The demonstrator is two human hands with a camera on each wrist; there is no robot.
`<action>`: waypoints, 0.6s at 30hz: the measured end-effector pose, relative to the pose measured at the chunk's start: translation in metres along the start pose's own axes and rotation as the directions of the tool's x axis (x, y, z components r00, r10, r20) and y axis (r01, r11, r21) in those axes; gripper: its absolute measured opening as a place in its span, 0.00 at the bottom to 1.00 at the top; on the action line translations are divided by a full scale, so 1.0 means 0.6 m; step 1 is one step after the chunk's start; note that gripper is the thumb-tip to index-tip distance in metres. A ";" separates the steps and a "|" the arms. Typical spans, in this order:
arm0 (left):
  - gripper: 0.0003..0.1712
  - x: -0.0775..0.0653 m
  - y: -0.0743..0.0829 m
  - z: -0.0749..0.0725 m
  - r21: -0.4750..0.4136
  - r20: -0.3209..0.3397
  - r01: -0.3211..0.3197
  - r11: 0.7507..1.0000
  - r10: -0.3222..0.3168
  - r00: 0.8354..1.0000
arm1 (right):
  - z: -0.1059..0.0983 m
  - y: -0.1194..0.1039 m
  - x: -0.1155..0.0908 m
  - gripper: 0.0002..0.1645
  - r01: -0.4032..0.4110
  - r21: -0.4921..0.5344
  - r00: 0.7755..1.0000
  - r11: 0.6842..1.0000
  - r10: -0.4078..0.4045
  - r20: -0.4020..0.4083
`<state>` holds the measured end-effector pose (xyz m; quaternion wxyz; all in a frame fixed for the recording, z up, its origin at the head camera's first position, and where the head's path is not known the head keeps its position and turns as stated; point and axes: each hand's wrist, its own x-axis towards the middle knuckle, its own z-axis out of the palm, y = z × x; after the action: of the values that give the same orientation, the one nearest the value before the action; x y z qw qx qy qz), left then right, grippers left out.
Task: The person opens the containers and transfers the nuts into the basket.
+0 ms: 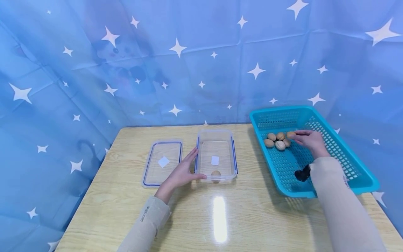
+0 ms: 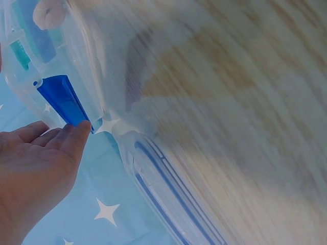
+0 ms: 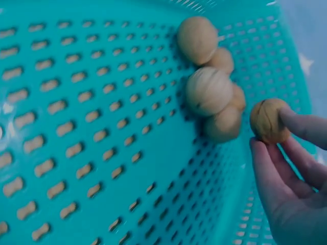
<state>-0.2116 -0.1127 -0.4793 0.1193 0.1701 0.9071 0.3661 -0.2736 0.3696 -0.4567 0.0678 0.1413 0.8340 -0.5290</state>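
My right hand (image 1: 310,141) pinches a walnut (image 3: 269,121) between thumb and fingers inside the turquoise plastic basket (image 1: 277,175). Beside it, several more walnuts (image 1: 280,145) lie grouped on the basket floor. With fingers spread, my left hand (image 1: 182,171) touches the left side and near corner of a clear plastic food box (image 1: 217,145). One walnut (image 1: 216,173) sits in this box at its near end. In the left wrist view the left fingers rest by a blue side latch (image 2: 64,99) of the box.
The box's clear lid (image 1: 162,162) with a blue seal lies on the wooden table (image 1: 189,217), left of the box. A blue star-patterned curtain (image 1: 189,80) hangs behind the table. The basket's raised walls surround the right hand.
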 end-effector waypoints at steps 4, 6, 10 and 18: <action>0.62 -0.001 0.001 0.002 -0.005 -0.007 -0.004 1.000 0.004 1.000 | 0.001 0.012 0.006 0.41 -0.024 -0.031 0.999 0.999 0.023 -0.031; 0.62 -0.002 0.001 0.002 -0.009 -0.012 -0.006 1.000 0.006 1.000 | 0.002 0.017 0.011 0.42 -0.031 -0.030 0.999 0.999 0.030 -0.046; 0.63 -0.002 0.001 0.002 -0.008 -0.012 -0.007 1.000 0.007 1.000 | 0.003 0.024 0.017 0.43 -0.050 -0.025 0.996 0.998 0.048 -0.077; 0.62 0.000 0.000 0.002 0.000 -0.010 -0.001 1.000 0.001 1.000 | 0.003 0.028 0.017 0.40 -0.006 -0.133 0.999 0.991 0.011 0.039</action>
<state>-0.2110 -0.1120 -0.4802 0.1145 0.1688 0.9075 0.3672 -0.2780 0.3763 -0.4746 0.0955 0.1295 0.8652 -0.4749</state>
